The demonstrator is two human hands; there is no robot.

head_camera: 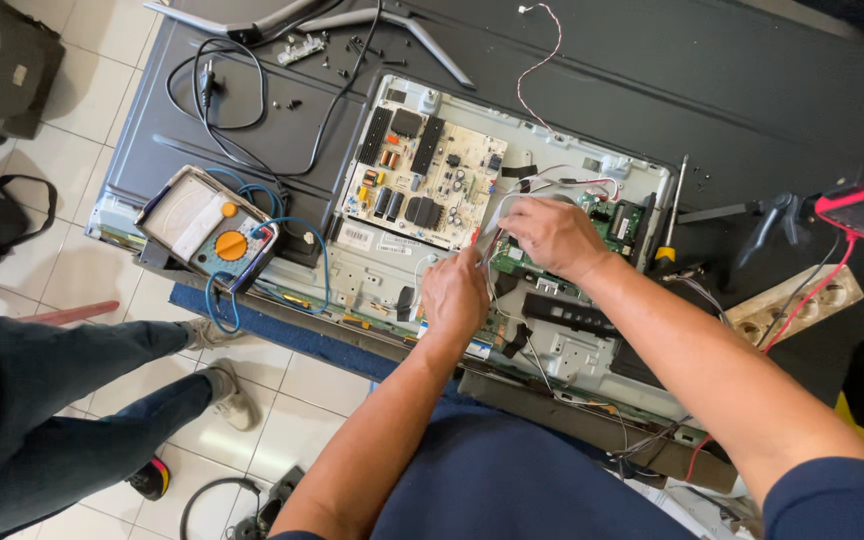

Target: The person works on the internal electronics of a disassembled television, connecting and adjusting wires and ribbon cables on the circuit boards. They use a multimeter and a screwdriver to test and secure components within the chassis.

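Both hands meet over green circuit board (542, 268): left hand (455, 297) pinches a thin probe tip-down at its edge, right hand (552, 236) curled just beyond, grip unclear. Multimeter (214, 232) sits well left of them.

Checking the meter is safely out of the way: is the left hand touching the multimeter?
Apart. The head view shows the left hand over the open chassis, with bare metal panel between it and the multimeter.

Both hands, left (455, 293) and right (552, 235), reach forward close together, fingers seemingly pinched.
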